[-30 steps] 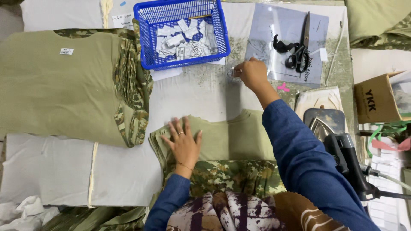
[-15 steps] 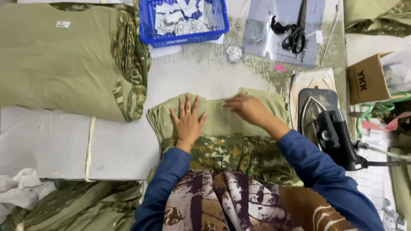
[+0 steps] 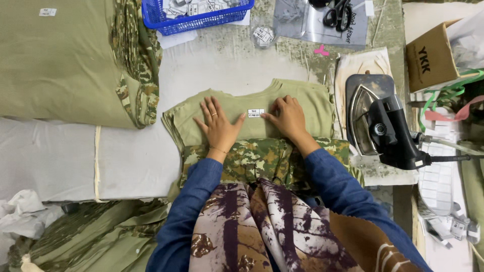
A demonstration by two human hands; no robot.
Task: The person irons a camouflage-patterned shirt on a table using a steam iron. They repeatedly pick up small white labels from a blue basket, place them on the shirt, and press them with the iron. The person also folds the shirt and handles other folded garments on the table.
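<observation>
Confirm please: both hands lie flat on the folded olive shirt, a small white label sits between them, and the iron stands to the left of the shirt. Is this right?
Not quite. The iron stands to the right of the folded olive shirt, as the head view shows. The rest holds: left hand and right hand lie flat on it, with the small white label between them.

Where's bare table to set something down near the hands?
Bare patch between the blue basket and the folded shirt; another left of it, below the shirt stack. Crowded right: iron, box, scissors. Both hands press the shirt.
</observation>
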